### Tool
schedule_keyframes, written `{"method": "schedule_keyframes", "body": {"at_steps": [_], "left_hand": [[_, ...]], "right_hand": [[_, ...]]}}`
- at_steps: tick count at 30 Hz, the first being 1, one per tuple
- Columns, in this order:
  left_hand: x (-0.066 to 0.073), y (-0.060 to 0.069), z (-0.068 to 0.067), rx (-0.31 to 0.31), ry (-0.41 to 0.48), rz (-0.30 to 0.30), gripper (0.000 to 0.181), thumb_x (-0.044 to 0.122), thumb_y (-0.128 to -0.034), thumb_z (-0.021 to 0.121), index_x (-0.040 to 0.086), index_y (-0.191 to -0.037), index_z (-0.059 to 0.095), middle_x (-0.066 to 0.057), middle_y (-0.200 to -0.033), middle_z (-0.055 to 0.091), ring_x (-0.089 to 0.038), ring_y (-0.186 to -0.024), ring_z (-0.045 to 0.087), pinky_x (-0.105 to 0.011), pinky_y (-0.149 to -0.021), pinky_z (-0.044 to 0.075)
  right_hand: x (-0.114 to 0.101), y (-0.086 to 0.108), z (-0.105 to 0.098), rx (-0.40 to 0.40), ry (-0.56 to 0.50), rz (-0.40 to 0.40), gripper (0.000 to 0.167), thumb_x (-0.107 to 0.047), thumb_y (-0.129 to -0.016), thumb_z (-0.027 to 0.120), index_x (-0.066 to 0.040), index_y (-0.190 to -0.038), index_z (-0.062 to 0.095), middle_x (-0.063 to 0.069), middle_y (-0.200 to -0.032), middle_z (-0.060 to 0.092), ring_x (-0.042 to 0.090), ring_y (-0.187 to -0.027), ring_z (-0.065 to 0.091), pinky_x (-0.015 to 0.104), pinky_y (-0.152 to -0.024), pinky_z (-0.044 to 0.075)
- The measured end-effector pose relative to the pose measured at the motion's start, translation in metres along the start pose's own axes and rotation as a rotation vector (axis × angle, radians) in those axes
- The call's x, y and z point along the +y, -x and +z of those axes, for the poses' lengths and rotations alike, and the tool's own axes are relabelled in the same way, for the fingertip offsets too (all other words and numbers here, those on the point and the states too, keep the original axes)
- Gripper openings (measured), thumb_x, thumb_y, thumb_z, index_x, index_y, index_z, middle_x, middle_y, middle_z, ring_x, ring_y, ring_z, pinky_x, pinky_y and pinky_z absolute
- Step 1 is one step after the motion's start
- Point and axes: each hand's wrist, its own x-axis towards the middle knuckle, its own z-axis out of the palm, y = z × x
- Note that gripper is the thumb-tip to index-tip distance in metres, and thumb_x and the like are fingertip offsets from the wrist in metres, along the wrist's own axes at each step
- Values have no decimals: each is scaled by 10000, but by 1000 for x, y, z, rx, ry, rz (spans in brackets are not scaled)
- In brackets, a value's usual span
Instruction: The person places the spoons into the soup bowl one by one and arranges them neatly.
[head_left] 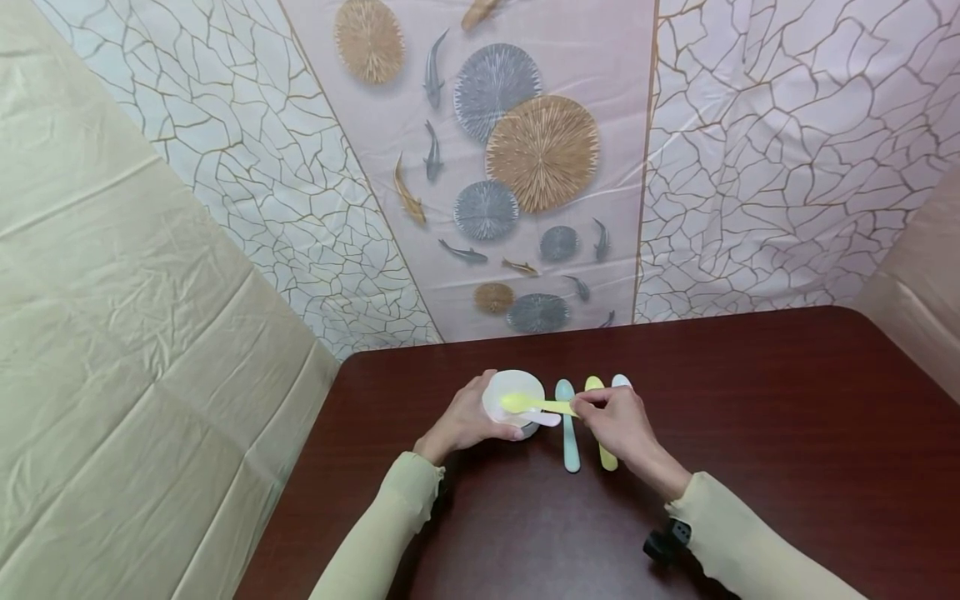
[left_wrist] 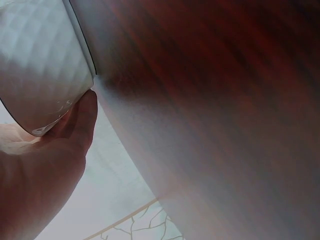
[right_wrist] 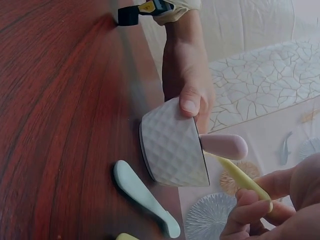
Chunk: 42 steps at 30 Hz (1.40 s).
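Note:
A white bowl with a dimpled outer wall (right_wrist: 172, 145) stands on the table, and my left hand (head_left: 467, 418) grips its side, thumb at the near rim. A pale pink handle (right_wrist: 226, 146) sticks out over the bowl's rim. My right hand (head_left: 618, 421) pinches the handle end of a yellow spoon (head_left: 555, 407), whose head is over or inside the bowl; its exact depth cannot be told. In the left wrist view the left fingers (left_wrist: 85, 112) lie against the bowl's wall.
Right of the bowl, a mint spoon (head_left: 568, 433) and another yellow spoon (head_left: 607, 457) lie on the dark red table (head_left: 787, 417). A white spoon head (head_left: 621, 381) shows behind my right hand. Patterned cloth (head_left: 540, 250) hangs beyond the table's far edge.

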Motion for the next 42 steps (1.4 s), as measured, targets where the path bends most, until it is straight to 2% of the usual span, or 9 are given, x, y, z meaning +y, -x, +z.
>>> {"method": "schedule_keyframes", "body": {"at_steps": [9,17,28,35,42], "left_hand": [[-1,0,0,7,-4,5,1144,486,-704,1012,149,-1627,427,-143,-1473,613,-295,-1282,612,-496,-1123,510],[0,0,1,11,-6,3,1142,484,-704,1013,144,-1624,429,-138,-1464,618,-284,-1268,610,-489,-1120,505],[1,0,0,5,6,1,1144,497,-708,1006,136,-1623,423,-136,-1444,618,-277,-1248,609,-498,-1112,510],[1,0,0,1,13,-17,1175,502,-714,999,119,-1646,396,-149,-1478,603,-287,-1275,602,-511,-1131,499],[1,1,0,-2,15,-21,1157,505,-715,998,142,-1639,405,-142,-1465,607,-285,-1257,601,-514,-1117,505]], "right_hand": [[-1,-6,8,8,18,-20,267,-141,-1008,703,27,-1177,823,32,-709,710,127,-629,502,238,-562,383],[0,-11,17,16,77,-42,265,-161,-995,706,10,-1150,836,119,-933,799,170,-732,512,256,-625,394],[0,-16,23,14,67,-28,264,-140,-969,687,4,-1126,844,52,-818,742,156,-653,490,265,-567,368],[-1,-19,26,2,95,-34,246,-146,-978,693,-16,-1109,855,148,-1049,834,155,-755,590,273,-629,436],[-3,-21,30,5,94,-18,246,-167,-968,707,-29,-1102,861,149,-1059,835,149,-727,605,277,-621,447]]}}
